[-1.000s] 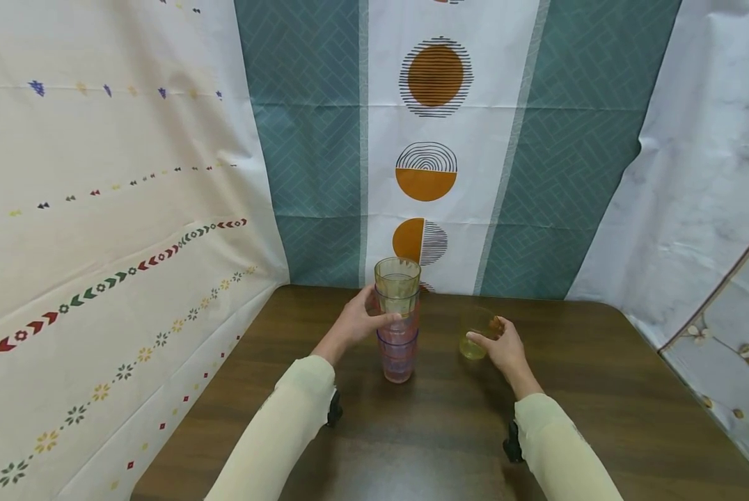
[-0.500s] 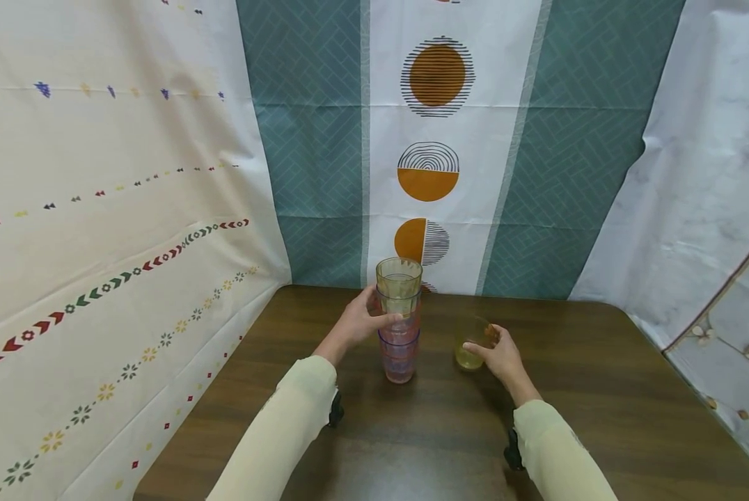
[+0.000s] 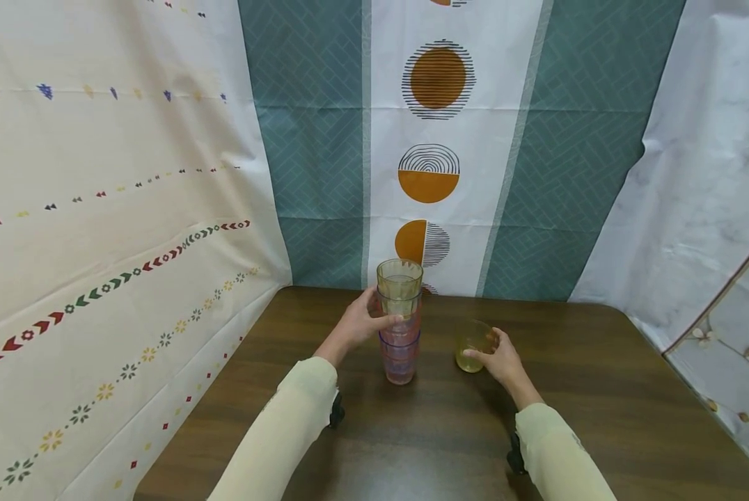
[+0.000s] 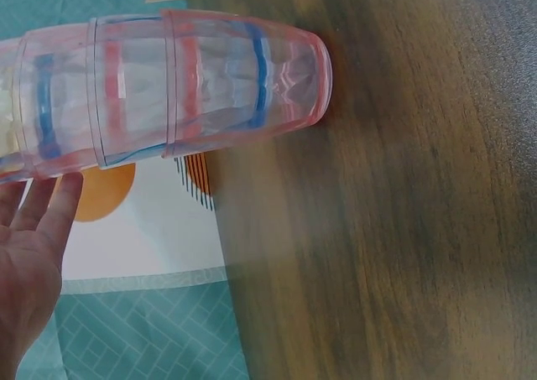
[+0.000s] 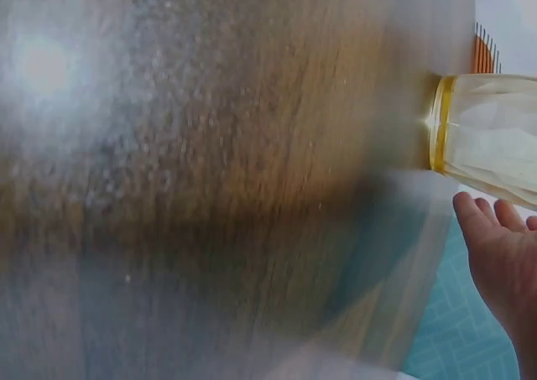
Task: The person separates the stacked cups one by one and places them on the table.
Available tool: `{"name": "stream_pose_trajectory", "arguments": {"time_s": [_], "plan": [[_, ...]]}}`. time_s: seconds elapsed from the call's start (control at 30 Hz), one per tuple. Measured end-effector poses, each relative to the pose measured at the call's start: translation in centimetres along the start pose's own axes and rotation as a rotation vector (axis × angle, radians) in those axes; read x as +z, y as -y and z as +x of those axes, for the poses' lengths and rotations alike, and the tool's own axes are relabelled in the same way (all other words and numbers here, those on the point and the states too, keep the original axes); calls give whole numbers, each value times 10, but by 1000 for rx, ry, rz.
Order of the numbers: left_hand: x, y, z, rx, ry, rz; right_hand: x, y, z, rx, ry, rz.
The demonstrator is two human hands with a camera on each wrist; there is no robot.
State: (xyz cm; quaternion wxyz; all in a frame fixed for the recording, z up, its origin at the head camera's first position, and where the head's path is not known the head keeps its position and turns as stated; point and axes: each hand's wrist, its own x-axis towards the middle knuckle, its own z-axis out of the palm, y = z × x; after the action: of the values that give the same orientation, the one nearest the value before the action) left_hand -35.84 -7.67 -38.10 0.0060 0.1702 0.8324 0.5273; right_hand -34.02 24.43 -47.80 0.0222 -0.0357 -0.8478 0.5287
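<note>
A tall upright stack of nested clear tumblers (image 3: 399, 362) stands on the table, pinkish and purple below with a yellow one on top. My left hand (image 3: 358, 321) grips it at its upper part, thumb across the front and fingers round the far side. Blue and red bands show through the stack in the left wrist view. To the right, my right hand (image 3: 505, 358) holds a single yellow tumbler (image 3: 471, 334) upright between thumb and fingers. In the right wrist view the base of this yellow tumbler (image 5: 495, 128) is right at the tabletop.
The dark wooden table (image 3: 412, 438) reaches back to a patterned teal and white curtain (image 3: 312, 174). A cream cloth (image 3: 130, 209) hangs along the left side, and a white marbled cloth (image 3: 694, 209) along the right.
The yellow tumbler and my right hand have come slightly down and left, then nearly stopped. My left hand and the stack have stayed in place.
</note>
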Motion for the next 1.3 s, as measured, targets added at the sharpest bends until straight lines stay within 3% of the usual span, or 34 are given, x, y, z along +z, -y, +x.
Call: {"name": "stream_pose_trajectory", "arguments": {"time_s": [0.4, 0.9, 1.3], "plan": [[0, 1, -2, 0, 4, 10, -17, 17, -5, -11, 6, -65], [-1, 3, -2, 6, 15, 11, -39, 58, -2, -113, -23, -56], [0, 2, -2, 12, 10, 2, -25, 101, -2, -231, 40, -15]]}}
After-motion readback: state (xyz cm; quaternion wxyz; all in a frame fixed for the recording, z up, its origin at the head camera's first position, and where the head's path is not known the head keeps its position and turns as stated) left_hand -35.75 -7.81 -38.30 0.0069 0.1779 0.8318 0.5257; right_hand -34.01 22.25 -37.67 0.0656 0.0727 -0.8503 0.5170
